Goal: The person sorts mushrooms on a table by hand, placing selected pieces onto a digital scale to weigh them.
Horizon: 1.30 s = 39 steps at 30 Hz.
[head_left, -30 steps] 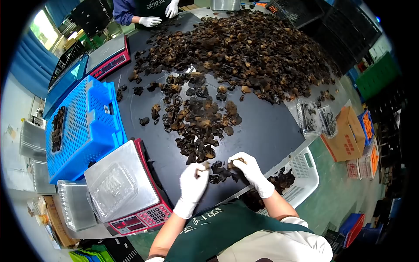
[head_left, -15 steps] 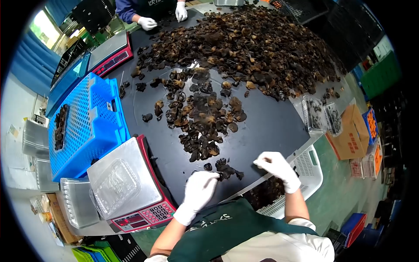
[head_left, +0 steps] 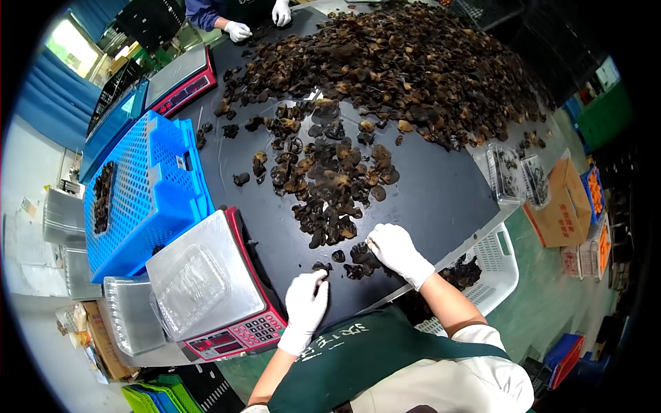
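Observation:
Both my hands wear white gloves. My left hand (head_left: pixel 306 303) is at the table's near side, its thumb and forefinger closing on a small dark wood ear mushroom (head_left: pixel 321 266). To the right, my right hand (head_left: pixel 401 256) reaches over the near edge. Its fingers are curled against a small cluster of wood ear mushrooms (head_left: pixel 363 256), with the fingertips partly hidden. Between the hands lies a single dark piece (head_left: pixel 338 256). A loose spread of wood ear mushrooms (head_left: pixel 330 179) covers the table's middle, just beyond my hands.
A large heap of wood ears (head_left: pixel 413 76) fills the far side, where a co-worker's gloved hand (head_left: pixel 237 31) rests. Left stand a scale (head_left: pixel 206 268) bearing a clear plastic tray and a blue crate (head_left: pixel 148 199). A white basket (head_left: pixel 506 265) is below the right edge, near a cardboard box (head_left: pixel 561 206).
My right hand has moved left and forward from the table edge to the small cluster. My left hand has shifted off the cluster to a small piece on its left. The view has shifted slightly.

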Each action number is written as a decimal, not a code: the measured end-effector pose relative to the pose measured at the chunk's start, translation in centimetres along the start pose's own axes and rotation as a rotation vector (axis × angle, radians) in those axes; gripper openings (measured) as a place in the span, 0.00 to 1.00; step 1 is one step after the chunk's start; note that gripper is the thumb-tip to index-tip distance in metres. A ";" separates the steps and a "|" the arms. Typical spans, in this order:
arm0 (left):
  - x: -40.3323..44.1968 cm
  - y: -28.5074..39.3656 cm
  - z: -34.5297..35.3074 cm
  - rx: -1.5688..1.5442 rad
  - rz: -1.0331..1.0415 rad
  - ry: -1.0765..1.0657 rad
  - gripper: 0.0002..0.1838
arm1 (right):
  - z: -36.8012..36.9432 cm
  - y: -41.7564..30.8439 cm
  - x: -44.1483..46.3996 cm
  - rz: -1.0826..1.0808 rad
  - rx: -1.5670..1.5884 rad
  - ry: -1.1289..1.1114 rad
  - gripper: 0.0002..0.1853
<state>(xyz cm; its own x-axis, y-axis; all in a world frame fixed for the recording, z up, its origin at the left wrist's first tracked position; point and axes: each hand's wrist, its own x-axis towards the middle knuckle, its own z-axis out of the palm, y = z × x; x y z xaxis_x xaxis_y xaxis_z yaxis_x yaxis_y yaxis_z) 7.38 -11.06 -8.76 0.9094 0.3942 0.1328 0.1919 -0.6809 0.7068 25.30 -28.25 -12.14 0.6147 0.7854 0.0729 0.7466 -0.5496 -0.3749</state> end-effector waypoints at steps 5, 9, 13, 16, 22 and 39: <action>-0.1 0.7 0.2 -0.038 0.010 0.011 0.05 | 0.0 0.4 -0.6 -0.081 -0.026 0.019 0.04; -1.0 -0.7 -0.7 -0.050 -0.183 0.054 0.09 | 0.1 0.4 -1.0 -0.109 0.041 0.077 0.03; -0.9 -0.8 -0.7 -0.012 -0.198 0.012 0.18 | 0.1 -0.3 -0.4 0.005 -0.068 -0.024 0.03; -0.3 -0.8 -0.6 0.046 -0.127 -0.008 0.23 | -0.2 -0.5 -0.1 0.045 -0.028 -0.037 0.04; -0.1 -1.4 -0.7 0.110 -0.077 -0.089 0.33 | -4.1 1.7 -1.8 0.352 0.535 0.106 0.09; -0.4 -2.4 -0.1 -0.080 -0.062 -0.012 0.32 | -7.0 -4.1 -5.5 0.158 0.300 -0.034 0.05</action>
<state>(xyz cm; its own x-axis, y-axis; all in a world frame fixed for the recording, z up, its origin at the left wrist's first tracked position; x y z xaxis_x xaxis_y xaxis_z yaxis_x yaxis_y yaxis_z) 6.52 -9.56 -10.42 0.9012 0.4261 0.0787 0.2187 -0.6039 0.7665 20.70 -32.30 -4.54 0.7042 0.7090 -0.0370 0.5314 -0.5609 -0.6349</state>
